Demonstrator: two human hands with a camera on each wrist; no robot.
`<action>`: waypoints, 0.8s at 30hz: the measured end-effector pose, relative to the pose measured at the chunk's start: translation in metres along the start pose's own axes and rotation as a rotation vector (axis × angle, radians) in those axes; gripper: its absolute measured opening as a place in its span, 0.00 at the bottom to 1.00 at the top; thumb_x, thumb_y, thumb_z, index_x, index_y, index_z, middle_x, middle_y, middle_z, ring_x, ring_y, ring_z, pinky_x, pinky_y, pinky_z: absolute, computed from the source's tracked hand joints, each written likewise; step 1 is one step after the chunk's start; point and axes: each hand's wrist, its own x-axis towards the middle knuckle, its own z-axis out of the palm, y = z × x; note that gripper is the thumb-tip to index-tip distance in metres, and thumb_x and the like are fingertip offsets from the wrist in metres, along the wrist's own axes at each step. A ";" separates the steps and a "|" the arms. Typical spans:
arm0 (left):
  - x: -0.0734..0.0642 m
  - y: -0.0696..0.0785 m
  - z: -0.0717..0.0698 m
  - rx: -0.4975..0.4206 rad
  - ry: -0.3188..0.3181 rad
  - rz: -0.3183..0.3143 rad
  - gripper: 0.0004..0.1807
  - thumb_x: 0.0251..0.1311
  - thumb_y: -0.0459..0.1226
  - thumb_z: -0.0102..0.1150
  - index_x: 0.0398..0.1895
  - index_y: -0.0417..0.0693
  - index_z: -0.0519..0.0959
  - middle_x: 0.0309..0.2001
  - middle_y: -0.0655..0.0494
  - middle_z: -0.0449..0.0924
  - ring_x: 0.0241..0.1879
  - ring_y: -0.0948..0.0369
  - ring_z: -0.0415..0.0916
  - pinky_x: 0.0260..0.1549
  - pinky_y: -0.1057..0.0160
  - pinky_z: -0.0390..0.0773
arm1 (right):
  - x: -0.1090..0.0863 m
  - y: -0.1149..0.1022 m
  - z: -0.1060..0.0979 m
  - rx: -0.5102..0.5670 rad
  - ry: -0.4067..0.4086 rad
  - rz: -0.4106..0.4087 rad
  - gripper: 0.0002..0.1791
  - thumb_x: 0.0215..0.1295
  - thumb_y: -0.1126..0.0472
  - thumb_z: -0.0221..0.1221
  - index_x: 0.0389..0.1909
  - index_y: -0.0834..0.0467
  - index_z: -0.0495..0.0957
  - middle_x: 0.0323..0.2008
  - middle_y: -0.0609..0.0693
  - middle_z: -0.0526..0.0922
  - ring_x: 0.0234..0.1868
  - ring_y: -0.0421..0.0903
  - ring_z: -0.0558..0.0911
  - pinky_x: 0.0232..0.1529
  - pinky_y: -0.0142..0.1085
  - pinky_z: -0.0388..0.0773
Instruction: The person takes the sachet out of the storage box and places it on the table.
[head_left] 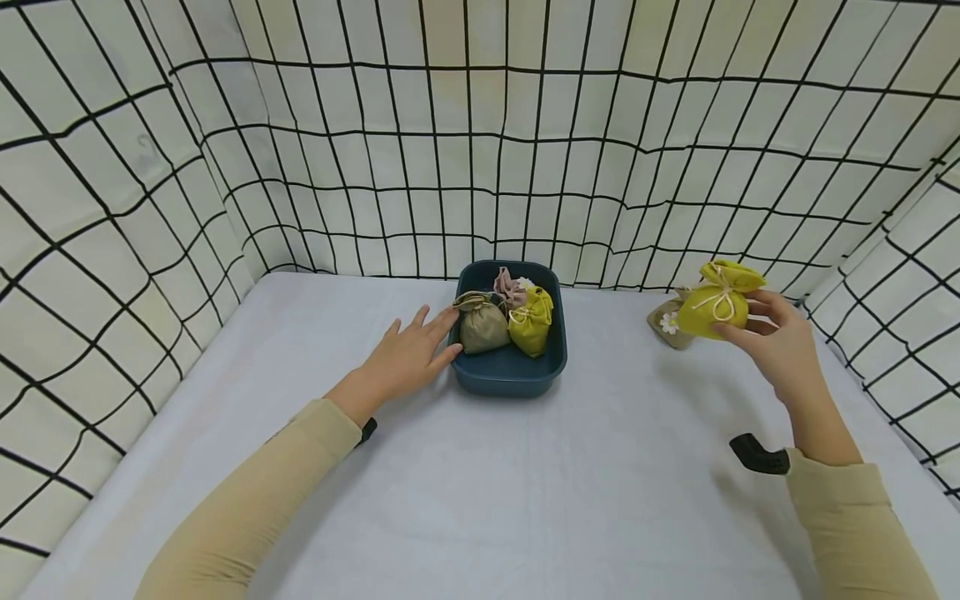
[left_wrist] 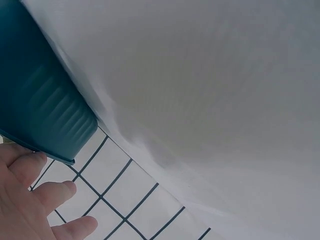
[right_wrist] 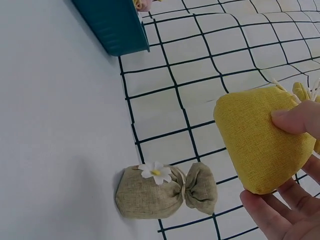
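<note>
Beige sleeves [head_left: 255, 492] reach forward over a white cloth [head_left: 525, 492], with a black strap-on piece [head_left: 757, 456] jutting from the right cuff. The left hand [head_left: 405, 354] has its fingers spread and extended, the tips touching the left rim of a dark teal plastic tub [head_left: 506, 387]. Off to the right, the right hand [head_left: 787, 337] grips a yellow drawstring pouch [head_left: 705, 310] between thumb and fingers, holding it above the cloth. Inside the tub, an olive-tan pouch [head_left: 483, 331] sits beside another yellow pouch [head_left: 531, 327], both upright, with a pink pouch [head_left: 510, 287] behind them and a white flower next to it. Past the held pouch, a tan burlap pouch [right_wrist: 147, 197] with a white daisy [right_wrist: 156, 172] lies on its side. Farthest back stands a white wall with black grid lines [head_left: 471, 133].
</note>
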 end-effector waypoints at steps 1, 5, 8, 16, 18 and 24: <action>0.000 0.000 0.000 0.002 -0.001 0.000 0.37 0.80 0.55 0.42 0.83 0.48 0.51 0.81 0.52 0.50 0.80 0.42 0.42 0.70 0.29 0.47 | 0.000 0.001 -0.001 0.000 0.001 0.011 0.40 0.69 0.53 0.67 0.75 0.64 0.62 0.57 0.45 0.70 0.48 0.30 0.74 0.42 0.18 0.73; 0.001 0.000 -0.001 0.008 -0.003 -0.001 0.37 0.80 0.56 0.41 0.84 0.48 0.51 0.81 0.52 0.50 0.80 0.43 0.42 0.70 0.29 0.48 | 0.002 0.005 -0.006 -0.016 0.007 0.062 0.42 0.69 0.51 0.67 0.76 0.63 0.60 0.55 0.41 0.70 0.49 0.32 0.73 0.49 0.25 0.78; 0.000 0.000 -0.002 0.008 -0.004 -0.002 0.37 0.80 0.56 0.40 0.84 0.48 0.51 0.81 0.51 0.50 0.80 0.42 0.42 0.70 0.29 0.48 | 0.003 0.009 -0.009 -0.020 0.011 0.079 0.42 0.70 0.50 0.66 0.77 0.62 0.60 0.54 0.40 0.69 0.50 0.34 0.73 0.51 0.27 0.78; 0.000 0.000 0.000 -0.005 -0.009 -0.004 0.38 0.80 0.55 0.41 0.84 0.47 0.51 0.81 0.51 0.50 0.80 0.42 0.42 0.70 0.29 0.47 | 0.003 0.021 -0.014 -0.021 0.011 0.120 0.42 0.70 0.50 0.66 0.78 0.59 0.60 0.56 0.40 0.70 0.53 0.36 0.74 0.56 0.32 0.79; 0.000 0.000 0.000 -0.003 -0.010 -0.005 0.38 0.80 0.56 0.41 0.84 0.48 0.50 0.81 0.51 0.50 0.80 0.42 0.42 0.70 0.30 0.47 | 0.002 0.024 -0.016 -0.011 0.008 0.128 0.42 0.70 0.50 0.66 0.78 0.58 0.59 0.55 0.39 0.70 0.53 0.36 0.73 0.61 0.39 0.77; 0.000 0.000 0.000 0.000 -0.008 -0.006 0.38 0.80 0.56 0.40 0.84 0.48 0.50 0.81 0.52 0.50 0.80 0.43 0.42 0.70 0.29 0.48 | 0.004 0.033 -0.018 0.003 0.001 0.153 0.44 0.70 0.50 0.66 0.80 0.58 0.57 0.58 0.43 0.70 0.56 0.39 0.74 0.66 0.55 0.70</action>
